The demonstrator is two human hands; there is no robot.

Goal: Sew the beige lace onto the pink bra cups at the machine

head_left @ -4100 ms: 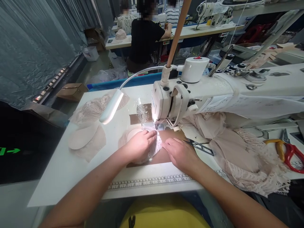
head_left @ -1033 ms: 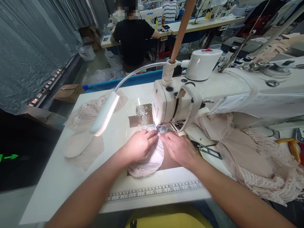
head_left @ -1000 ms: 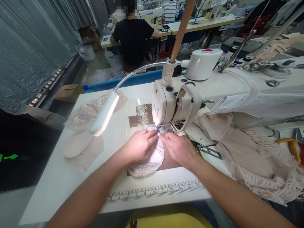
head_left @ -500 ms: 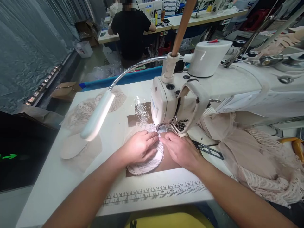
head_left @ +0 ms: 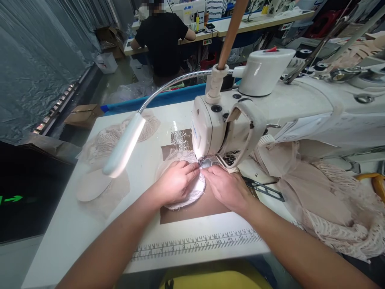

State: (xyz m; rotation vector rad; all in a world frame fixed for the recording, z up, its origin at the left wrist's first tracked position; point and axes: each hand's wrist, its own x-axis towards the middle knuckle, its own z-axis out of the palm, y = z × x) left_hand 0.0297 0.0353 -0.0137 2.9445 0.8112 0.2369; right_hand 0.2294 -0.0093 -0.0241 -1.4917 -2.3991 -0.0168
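Observation:
A round pale pink lace-covered pad (head_left: 192,192) lies under the presser foot (head_left: 206,162) of a white sewing machine (head_left: 240,116). My left hand (head_left: 176,182) lies on top of the pad with its fingers curled and pressed down, fingertips by the needle. My right hand (head_left: 228,186) presses the pad's right edge against the table, fingers together and pointing at the foot. Both hands rest on a brown patch (head_left: 192,210) of the table.
A gooseneck lamp (head_left: 124,144) hangs over the left of the table. Lace pieces and a foam pad (head_left: 93,188) lie at the left. A heap of beige lace fabric (head_left: 325,204) lies at the right, snips (head_left: 261,188) beside it. A person in black (head_left: 162,36) sits at a far table.
The lace pad has moved away from me under the foot, so less of it shows below my hands. Both hands followed it towards the needle.

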